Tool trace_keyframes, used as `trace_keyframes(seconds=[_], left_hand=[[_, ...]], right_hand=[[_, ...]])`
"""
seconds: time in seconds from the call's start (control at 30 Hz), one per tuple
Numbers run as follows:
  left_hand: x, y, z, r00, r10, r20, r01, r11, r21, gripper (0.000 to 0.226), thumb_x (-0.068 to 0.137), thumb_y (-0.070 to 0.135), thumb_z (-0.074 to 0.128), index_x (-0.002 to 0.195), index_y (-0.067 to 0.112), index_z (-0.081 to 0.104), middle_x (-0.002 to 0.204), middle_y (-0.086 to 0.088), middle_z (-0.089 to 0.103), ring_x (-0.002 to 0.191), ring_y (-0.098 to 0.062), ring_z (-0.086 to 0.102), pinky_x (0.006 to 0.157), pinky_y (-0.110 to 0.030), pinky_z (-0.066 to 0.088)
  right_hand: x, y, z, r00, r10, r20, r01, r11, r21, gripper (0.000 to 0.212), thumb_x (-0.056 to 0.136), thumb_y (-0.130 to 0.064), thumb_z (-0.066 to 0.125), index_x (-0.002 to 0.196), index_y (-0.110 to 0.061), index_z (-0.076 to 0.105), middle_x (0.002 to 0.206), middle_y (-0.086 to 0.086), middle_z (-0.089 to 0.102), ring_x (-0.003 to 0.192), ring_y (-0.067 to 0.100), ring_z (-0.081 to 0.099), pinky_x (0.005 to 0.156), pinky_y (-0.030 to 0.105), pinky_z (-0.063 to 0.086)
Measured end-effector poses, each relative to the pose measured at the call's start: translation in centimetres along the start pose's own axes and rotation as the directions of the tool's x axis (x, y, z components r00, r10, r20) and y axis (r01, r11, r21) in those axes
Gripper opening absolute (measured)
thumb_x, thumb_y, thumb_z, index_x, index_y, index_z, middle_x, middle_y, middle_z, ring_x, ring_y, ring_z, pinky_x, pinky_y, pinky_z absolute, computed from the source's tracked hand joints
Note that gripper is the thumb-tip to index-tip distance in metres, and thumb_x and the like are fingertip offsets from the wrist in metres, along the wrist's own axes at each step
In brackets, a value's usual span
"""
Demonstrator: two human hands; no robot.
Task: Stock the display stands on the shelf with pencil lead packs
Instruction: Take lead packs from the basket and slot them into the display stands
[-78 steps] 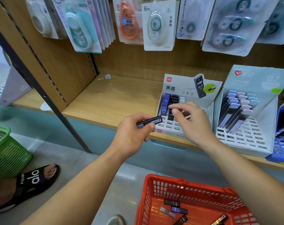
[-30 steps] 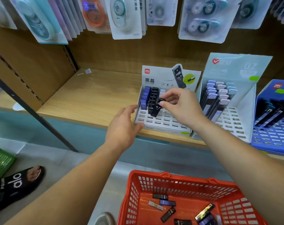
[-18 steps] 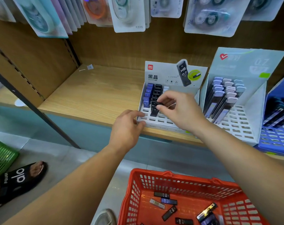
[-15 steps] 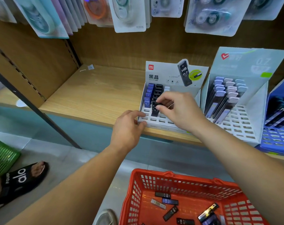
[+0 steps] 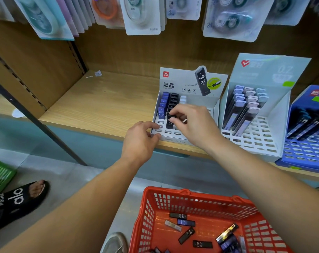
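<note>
Here, the right hand (image 5: 195, 125) is pinching a black pencil lead pack (image 5: 170, 123) upright in the second column of the white display stand (image 5: 216, 110).

Thumb and forefinger are clamping the pack's top end; the left hand (image 5: 139, 141) is gripping the stand's front left corner, thumb on the front lip. Whether the pack is sitting fully in its slot is hard to tell, and the right hand is hiding the columns behind it. The stand is sitting at the front edge of a wooden shelf (image 5: 104, 105), just beside a second stand (image 5: 275, 125). A red basket (image 5: 197, 199) below is holding loose packs, and correction tape cards (image 5: 142, 15) are hanging above.
</note>
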State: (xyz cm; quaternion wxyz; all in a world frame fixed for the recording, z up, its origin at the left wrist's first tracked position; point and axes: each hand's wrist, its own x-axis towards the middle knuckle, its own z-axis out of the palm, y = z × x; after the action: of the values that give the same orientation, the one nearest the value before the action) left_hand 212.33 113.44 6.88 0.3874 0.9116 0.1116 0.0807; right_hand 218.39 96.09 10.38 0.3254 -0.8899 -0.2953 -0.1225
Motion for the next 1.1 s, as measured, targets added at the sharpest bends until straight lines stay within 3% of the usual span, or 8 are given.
trace_keyframes(seconds=[0.23, 0.4, 0.53, 0.7, 0.8, 0.93, 1.1], left_hand=[[0.1, 0.1, -0.1, 1.0, -0.026, 0.003, 0.026, 1.0, -0.015, 0.018, 0.092, 0.026, 0.071, 0.109, 0.03, 0.071, 0.113, 0.009, 0.064, 0.089, -0.004, 0.063, 0.082, -0.033, 0.057], [-0.2, 0.4, -0.6, 0.998, -0.032, 0.053, 0.032, 0.999, 0.003, 0.026, 0.092, 0.03, 0.071, 0.118, 0.029, 0.069, 0.117, 0.004, 0.063, 0.093, -0.007, 0.063, 0.083, -0.033, 0.057], [-1.7, 1.5, -1.6, 0.995, -0.006, 0.096, -0.001, 0.997, 0.08, 0.038, 0.092, 0.037, 0.069, 0.129, 0.029, 0.064, 0.13, 0.001, 0.058, 0.106, -0.017, 0.061, 0.09, -0.036, 0.054], [-6.2, 2.6, -3.3, 0.982, 0.043, 0.183, -0.088, 0.966, 0.244, 0.045, 0.092, 0.037, 0.068, 0.135, 0.026, 0.06, 0.138, -0.002, 0.051, 0.113, -0.022, 0.057, 0.095, -0.032, 0.047], [-10.6, 2.5, -2.9, 0.959, 0.039, 0.282, -0.137, 0.931, 0.337, 0.05, 0.091, 0.039, 0.067, 0.138, 0.025, 0.057, 0.143, -0.004, 0.05, 0.125, -0.024, 0.054, 0.104, -0.035, 0.043], [-17.7, 0.5, 1.1, 0.882, 0.017, 0.47, -0.22, 0.898, 0.382, 0.055, 0.089, 0.04, 0.066, 0.139, 0.022, 0.055, 0.137, -0.005, 0.053, 0.127, -0.026, 0.054, 0.105, -0.034, 0.042], [-26.4, -4.7, 6.9, 0.803, -0.147, 0.577, -0.129, 0.903, 0.409, 0.057, 0.092, 0.038, 0.064, 0.143, 0.02, 0.049, 0.141, -0.005, 0.05, 0.128, -0.027, 0.053, 0.105, -0.034, 0.041]], right_hand=[[0.1, -0.8, 0.8, 0.993, 0.101, 0.066, -0.094, 0.99, -0.107, 0.014, 0.094, -0.022, 0.066, 0.108, -0.024, 0.067, 0.085, -0.005, 0.069, 0.083, 0.02, 0.063, 0.071, 0.031, 0.05], [-0.2, -0.9, 0.3, 0.982, 0.169, 0.086, -0.168, 0.986, -0.017, 0.019, 0.092, -0.027, 0.07, 0.112, -0.027, 0.07, 0.086, -0.01, 0.067, 0.08, 0.011, 0.065, 0.079, 0.03, 0.053], [-1.8, -1.6, -1.6, 0.972, 0.203, 0.115, -0.204, 0.979, -0.004, 0.031, 0.089, -0.039, 0.071, 0.119, -0.031, 0.069, 0.108, -0.008, 0.069, 0.086, 0.01, 0.066, 0.088, 0.037, 0.054], [-8.0, -2.3, -4.7, 0.943, 0.315, 0.108, -0.31, 0.949, -0.062, 0.029, 0.087, -0.04, 0.073, 0.113, -0.027, 0.07, 0.102, -0.009, 0.068, 0.088, 0.013, 0.065, 0.086, 0.036, 0.053], [-14.0, -2.1, -5.3, 0.909, 0.383, 0.164, -0.376, 0.924, -0.074, 0.021, 0.086, -0.038, 0.075, 0.103, -0.024, 0.072, 0.092, -0.011, 0.07, 0.084, 0.01, 0.065, 0.083, 0.033, 0.054], [-22.4, -1.1, -4.4, 0.829, 0.462, 0.315, -0.44, 0.887, -0.142, 0.014, 0.085, -0.041, 0.074, 0.093, -0.028, 0.074, 0.091, -0.01, 0.074, 0.086, 0.012, 0.068, 0.083, 0.034, 0.054], [-30.4, 1.7, -1.0, 0.669, 0.55, 0.5, -0.512, 0.828, -0.228, 0.018, 0.085, -0.044, 0.072, 0.096, -0.03, 0.073, 0.099, -0.01, 0.074, 0.097, 0.014, 0.069, 0.087, 0.033, 0.054]])
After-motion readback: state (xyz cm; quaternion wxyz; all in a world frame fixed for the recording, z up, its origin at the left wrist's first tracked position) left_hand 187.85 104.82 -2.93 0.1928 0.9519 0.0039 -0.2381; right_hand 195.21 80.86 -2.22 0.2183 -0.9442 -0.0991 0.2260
